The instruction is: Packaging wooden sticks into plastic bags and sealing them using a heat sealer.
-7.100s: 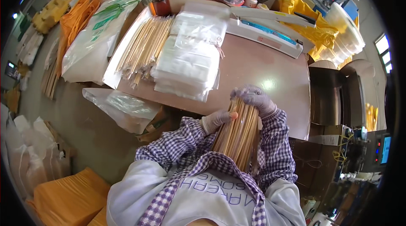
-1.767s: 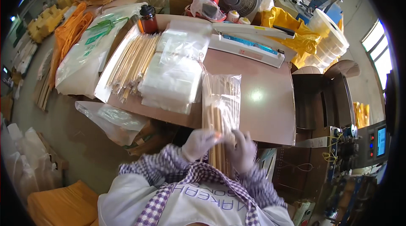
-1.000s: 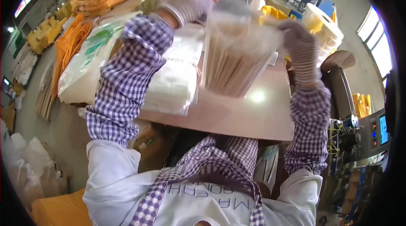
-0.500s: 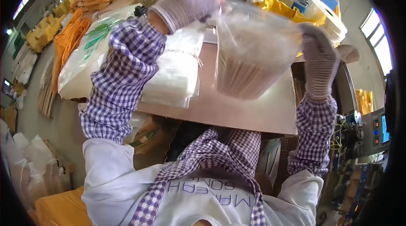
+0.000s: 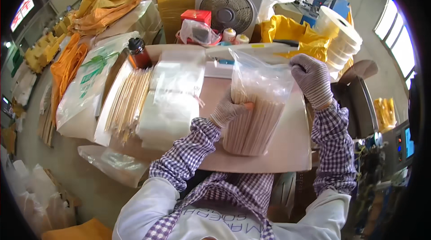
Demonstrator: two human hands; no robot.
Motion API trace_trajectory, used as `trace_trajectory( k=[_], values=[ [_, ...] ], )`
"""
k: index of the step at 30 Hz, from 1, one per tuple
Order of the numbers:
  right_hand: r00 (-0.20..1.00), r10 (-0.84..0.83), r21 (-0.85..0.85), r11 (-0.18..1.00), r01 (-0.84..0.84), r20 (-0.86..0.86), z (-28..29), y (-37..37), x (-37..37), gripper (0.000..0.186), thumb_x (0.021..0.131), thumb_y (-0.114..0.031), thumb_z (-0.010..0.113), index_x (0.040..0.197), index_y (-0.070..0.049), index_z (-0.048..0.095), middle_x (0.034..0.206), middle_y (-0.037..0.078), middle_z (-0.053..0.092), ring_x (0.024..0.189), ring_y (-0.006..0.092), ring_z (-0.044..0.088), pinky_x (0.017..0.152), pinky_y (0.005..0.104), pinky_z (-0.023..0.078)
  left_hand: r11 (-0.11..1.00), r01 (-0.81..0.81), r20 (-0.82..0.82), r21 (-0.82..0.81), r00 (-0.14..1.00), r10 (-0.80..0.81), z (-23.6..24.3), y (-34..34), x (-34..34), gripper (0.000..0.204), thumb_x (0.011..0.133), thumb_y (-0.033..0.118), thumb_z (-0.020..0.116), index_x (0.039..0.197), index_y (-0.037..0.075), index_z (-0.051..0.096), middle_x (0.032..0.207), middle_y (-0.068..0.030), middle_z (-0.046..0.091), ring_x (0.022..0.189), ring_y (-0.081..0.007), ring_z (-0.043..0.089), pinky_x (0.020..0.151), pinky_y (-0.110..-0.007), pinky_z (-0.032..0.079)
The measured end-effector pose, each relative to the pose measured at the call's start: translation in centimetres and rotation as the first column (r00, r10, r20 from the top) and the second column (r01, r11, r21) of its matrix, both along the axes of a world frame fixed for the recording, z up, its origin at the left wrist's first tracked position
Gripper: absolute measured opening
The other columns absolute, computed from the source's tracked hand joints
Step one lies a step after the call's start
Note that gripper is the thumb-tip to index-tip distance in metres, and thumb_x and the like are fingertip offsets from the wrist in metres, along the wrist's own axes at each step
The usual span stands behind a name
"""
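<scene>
Plastic gleamed as a clear bag (image 5: 264,74) of slender sticks (image 5: 259,125) was held over the worktop (image 5: 294,148). Moments after gripping its upper left corner, the left hand (image 5: 230,112) had dropped to the bag's side, fingers wrapped around the packed sticks, thumb across the front. The right hand (image 5: 313,79) stayed clenched on the upper right corner, leaving the load apparently better supported from the side.

Single wide fisheye head view from close above, downward onto the hands (image 5: 228,111) and tabletop (image 5: 291,146).
</scene>
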State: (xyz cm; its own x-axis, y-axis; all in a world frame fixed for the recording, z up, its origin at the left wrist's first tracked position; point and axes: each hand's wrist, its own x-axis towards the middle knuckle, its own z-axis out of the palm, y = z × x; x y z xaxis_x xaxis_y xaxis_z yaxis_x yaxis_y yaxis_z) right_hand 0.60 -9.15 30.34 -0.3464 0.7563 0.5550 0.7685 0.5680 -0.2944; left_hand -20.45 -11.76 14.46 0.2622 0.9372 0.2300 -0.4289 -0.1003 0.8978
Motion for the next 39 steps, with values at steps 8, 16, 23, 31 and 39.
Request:
trace_trajectory(
  k=[8,16,23,31,39],
  values=[
    [0.631,-0.479,-0.606,0.795,0.016,-0.611,-11.9,21.3,6.8,0.069,0.067,-0.003,0.056,0.133,-0.011,0.039,0.113,0.013,0.054,0.094,0.0184,0.054,0.079,0.0215,0.044,0.943,0.315,0.185,-0.104,0.938,-0.293,-5.6,9.1,2.7,0.049,0.073,0.020,0.071,0.115,0.003,0.052,0.106,-0.0045,0.058,0.099,-0.0155,0.053,0.088,-0.030,0.042],
    [0.956,-0.236,0.110,0.969,0.219,0.176,-9.1,21.0,4.4,0.049,0.067,-0.007,0.061,0.116,-0.007,0.055,0.117,0.014,0.053,0.109,0.0287,0.049,0.093,0.0338,0.039,0.901,-0.220,-0.179,-0.374,0.970,0.163,-10.6,16.9,0.9,0.045,0.073,0.033,0.069,0.104,0.000,0.062,0.100,-0.0075,0.062,0.091,-0.0155,0.054,0.086,-0.027,0.039],
    [0.817,-0.397,-0.170,0.850,0.499,0.417,-18.7,18.7,3.2,0.082,0.064,-0.012,0.064,0.135,-0.012,0.024,0.140,0.011,0.025,0.132,0.0340,0.018,0.108,0.0410,0.021,0.914,-0.194,-0.211,-0.357,0.970,0.123,-11.5,16.5,1.2,0.048,0.073,0.037,0.068,0.105,0.001,0.063,0.100,-0.0085,0.062,0.093,-0.0169,0.054,0.088,-0.028,0.038],
    [0.823,-0.409,-0.205,0.834,0.512,0.395,-17.5,17.2,4.5,0.081,0.067,-0.011,0.062,0.137,-0.013,0.022,0.141,0.010,0.024,0.134,0.0338,0.014,0.109,0.0408,0.018,0.918,-0.148,-0.216,-0.368,0.974,0.071,-12.0,16.0,2.9,0.058,0.075,0.044,0.065,0.112,-0.001,0.058,0.110,-0.0089,0.059,0.103,-0.0167,0.051,0.093,-0.027,0.035],
    [0.857,-0.323,-0.200,0.882,0.426,0.401,-19.8,17.9,1.1,0.080,0.066,-0.011,0.061,0.137,-0.013,0.023,0.141,0.012,0.025,0.133,0.0338,0.015,0.108,0.0420,0.019,0.801,-0.521,-0.341,-0.296,0.841,0.420,-14.8,7.8,-0.2,0.056,0.086,0.049,0.049,0.111,-0.001,0.054,0.107,-0.0098,0.060,0.097,-0.0183,0.054,0.089,-0.031,0.039]
  ],
)
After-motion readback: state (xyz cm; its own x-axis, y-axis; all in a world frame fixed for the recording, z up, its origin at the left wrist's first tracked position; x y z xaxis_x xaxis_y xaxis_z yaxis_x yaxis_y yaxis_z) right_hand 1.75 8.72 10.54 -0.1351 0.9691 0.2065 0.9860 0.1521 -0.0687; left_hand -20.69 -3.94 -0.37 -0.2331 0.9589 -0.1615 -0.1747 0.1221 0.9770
